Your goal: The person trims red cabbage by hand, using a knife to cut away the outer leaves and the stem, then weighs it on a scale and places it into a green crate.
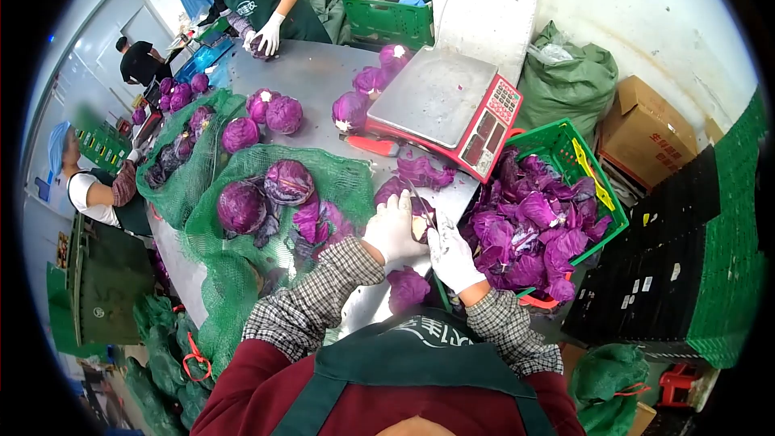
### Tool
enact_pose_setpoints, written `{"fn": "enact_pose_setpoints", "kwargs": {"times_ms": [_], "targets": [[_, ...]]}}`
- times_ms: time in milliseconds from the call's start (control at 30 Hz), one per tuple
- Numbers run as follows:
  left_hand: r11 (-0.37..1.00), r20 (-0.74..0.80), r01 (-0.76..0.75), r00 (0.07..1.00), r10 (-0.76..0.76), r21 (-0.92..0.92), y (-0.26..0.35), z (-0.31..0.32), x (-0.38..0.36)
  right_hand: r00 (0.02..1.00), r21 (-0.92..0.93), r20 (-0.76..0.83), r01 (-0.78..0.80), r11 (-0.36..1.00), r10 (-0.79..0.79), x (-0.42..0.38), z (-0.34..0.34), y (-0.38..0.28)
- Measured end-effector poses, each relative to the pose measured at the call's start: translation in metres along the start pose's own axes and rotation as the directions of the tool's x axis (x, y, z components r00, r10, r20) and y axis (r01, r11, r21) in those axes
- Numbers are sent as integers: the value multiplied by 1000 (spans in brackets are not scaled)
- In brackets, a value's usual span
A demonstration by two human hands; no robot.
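Note:
In a white glove, my left hand (pixel 394 230) presses its fingers round a red cabbage (pixel 421 218) at the table's near edge. The cabbage's pale cut stem end faces my right hand (pixel 454 257), also gloved. My right hand is closed on a knife (pixel 421 200); its thin blade points up and away across the cabbage, and its handle is hidden in the glove. Loose purple leaves (pixel 424 171) lie just beyond the cabbage, and another leaf (pixel 408 289) lies below my hands.
A green crate (pixel 617 222) of purple leaves stands at right. Beyond my hands are a red scale (pixel 484 133) and an orange-handled tool (pixel 371 145). Green net bags (pixel 339 173) with cabbages cover the left. Co-workers (pixel 278 0) stand at the far side and left.

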State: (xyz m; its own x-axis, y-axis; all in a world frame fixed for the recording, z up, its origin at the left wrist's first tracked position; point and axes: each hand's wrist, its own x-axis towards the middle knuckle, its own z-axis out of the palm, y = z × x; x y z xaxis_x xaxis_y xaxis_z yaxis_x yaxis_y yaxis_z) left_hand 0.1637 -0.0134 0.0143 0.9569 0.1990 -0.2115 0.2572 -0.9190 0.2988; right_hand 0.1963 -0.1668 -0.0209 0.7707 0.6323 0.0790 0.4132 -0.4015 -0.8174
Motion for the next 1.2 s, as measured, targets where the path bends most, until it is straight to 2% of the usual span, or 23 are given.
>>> {"fn": "enact_pose_setpoints", "kwargs": {"times_ms": [33,133,167,233,267,300,367,400,500,533,567,633,700,733,800,833,867,900,933,967,1033,1133,1200], "targets": [[1000,-8,1,1000,-1,10,1,2,1,998,15,4,-58,998,58,2,0,-1],[999,-21,-1,1000,2,40,6,8,0,995,-248,99,14,969,11,10,12,27],[999,-18,-7,1000,8,53,10,6,-3,963,-380,223,-54,923,148,17,-5,10],[998,-51,-19,998,23,65,12,8,-6,995,-149,-88,-59,987,46,29,19,67],[998,-90,-25,995,31,64,10,12,-9,948,-216,-261,128,968,-183,31,23,78],[997,-127,-32,991,40,66,8,16,-11,968,-3,-240,71,998,-69,35,21,83],[996,-144,-82,986,78,-23,-5,18,-21,983,403,-121,-80,912,139,40,11,94],[984,-184,-146,975,127,-97,-17,22,-27,960,378,-142,-173,910,241,37,10,105],[923,-351,-310,910,219,-227,-67,45,-52,928,567,-171,-181,804,330,8,11,85],[842,-335,-273,935,119,-464,-78,57,-64,930,509,-256,-103,855,264,-2,22,108],[704,-297,-227,955,24,-673,-77,53,-73,923,492,-224,-171,854,314,-9,14,101],[451,-176,-113,979,-99,-885,-75,71,-86,905,444,-218,-241,863,365,-21,5,107],[404,-147,-90,983,-113,-910,-43,51,-89,888,352,-304,-233,907,346,-28,-2,130],[308,-139,-91,981,-138,-947,-40,58,-83,875,285,-361,-226,932,323,-29,-11,129],[375,-79,18,967,-242,-927,-39,61,-77,797,594,-412,-132,794,441,-33,-34,126],[388,-71,46,956,-283,-920,-35,49,-77,766,574,-491,-75,815,416,-37,-55,129],[298,16,136,927,-375,-945,-30,30,-82,755,456,-545,-99,885,365,-41,-79,138],[467,-78,102,934,-349,-878,-46,31,-81,767,186,-584,-191,964,265,-49,-101,146],[622,-170,71,932,-320,-780,-62,31,-80,790,-124,-592,-284,951,159,-55,-121,154],[772,-239,28,943,-231,-635,-72,28,-77,795,-230,-595,-308,923,117,-55,-131,140],[780,-110,120,966,-235,-614,-85,32,-70,793,-100,-585,-276,956,168,-42,-119,103],[916,-172,74,973,-153,-395,-67,16,-69,975,153,-219,76,985,-41,-11,-66,39],[926,-151,73,979,-138,-369,-62,15,-72,982,324,46,160,932,-185,8,-13,30]]}}
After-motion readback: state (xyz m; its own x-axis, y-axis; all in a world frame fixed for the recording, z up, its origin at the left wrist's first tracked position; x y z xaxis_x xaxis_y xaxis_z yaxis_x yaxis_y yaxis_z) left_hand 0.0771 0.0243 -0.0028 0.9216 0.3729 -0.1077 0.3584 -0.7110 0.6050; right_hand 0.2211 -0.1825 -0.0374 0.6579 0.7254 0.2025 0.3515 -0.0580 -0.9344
